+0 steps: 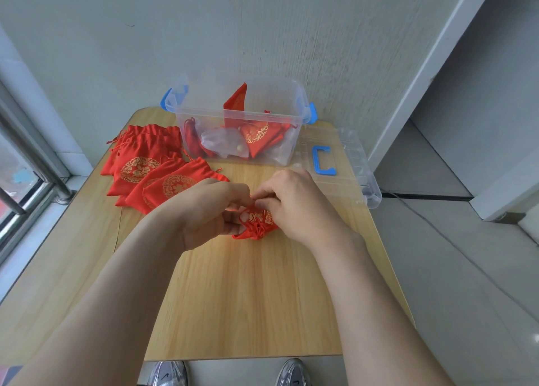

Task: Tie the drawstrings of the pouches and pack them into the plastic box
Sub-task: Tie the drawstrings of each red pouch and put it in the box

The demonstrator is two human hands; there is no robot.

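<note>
A small red pouch (256, 225) with gold print lies bunched on the wooden table (233, 298), its mouth gathered. My left hand (210, 208) and my right hand (294, 205) meet just above it, fingertips pinching its red drawstrings. My hands hide most of the pouch. A pile of several flat red pouches (145, 164) with gold emblems lies at the table's back left. The clear plastic box (291, 140) with blue latches stands at the back centre and holds several red pouches (256, 136) and clear bags.
The box's clear lid (353, 164) with a blue handle lies flat at the back right, overhanging the table edge. A window frame and rail run along the left. A wall is close behind the box. My shoes show below the near edge.
</note>
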